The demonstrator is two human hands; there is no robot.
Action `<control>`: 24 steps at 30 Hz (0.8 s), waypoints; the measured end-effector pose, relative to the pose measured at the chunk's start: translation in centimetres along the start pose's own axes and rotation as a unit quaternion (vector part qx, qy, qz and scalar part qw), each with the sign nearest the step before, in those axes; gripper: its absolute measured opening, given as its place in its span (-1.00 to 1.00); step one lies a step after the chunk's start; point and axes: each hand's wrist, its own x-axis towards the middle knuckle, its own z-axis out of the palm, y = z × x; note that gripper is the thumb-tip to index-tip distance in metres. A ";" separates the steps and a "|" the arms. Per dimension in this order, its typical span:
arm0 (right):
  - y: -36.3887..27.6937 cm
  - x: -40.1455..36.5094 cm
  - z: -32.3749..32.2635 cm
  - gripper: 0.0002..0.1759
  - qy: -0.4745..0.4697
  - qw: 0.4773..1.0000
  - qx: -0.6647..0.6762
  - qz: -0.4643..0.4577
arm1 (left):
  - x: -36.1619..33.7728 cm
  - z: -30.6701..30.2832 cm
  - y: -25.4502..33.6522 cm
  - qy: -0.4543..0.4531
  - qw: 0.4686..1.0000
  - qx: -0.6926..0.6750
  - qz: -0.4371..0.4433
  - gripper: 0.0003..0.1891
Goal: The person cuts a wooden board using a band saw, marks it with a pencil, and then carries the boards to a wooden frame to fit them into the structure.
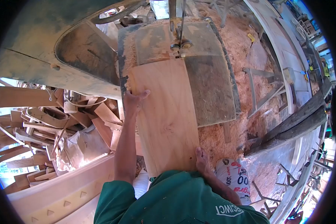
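A wide, pale wooden board (168,115) lies on the saw table (211,89), its near end reaching my green shirt. Its far end is close to the upright band saw blade and round guides (181,45). My left hand (136,100) grips the board's left edge, thumb on the top face and the other fingers hidden. At the near right edge, my right hand (201,159) holds the board, thumb up against its side and the fingers mostly out of sight.
The large machine frame (30,56) fills the upper left. Wood offcuts (44,127) are heaped at left. Sawdust (231,44) covers the ground on the right, near a wooden trestle (265,97) and thick dark planks (295,123). A printed sack (231,175) lies near my right arm.
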 end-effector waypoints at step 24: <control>0.2 0.1 0.2 -0.46 0.006 1.000 0.018 -0.008 | 0.4 0.0 -0.5 -0.004 1.000 -0.018 0.020 -0.49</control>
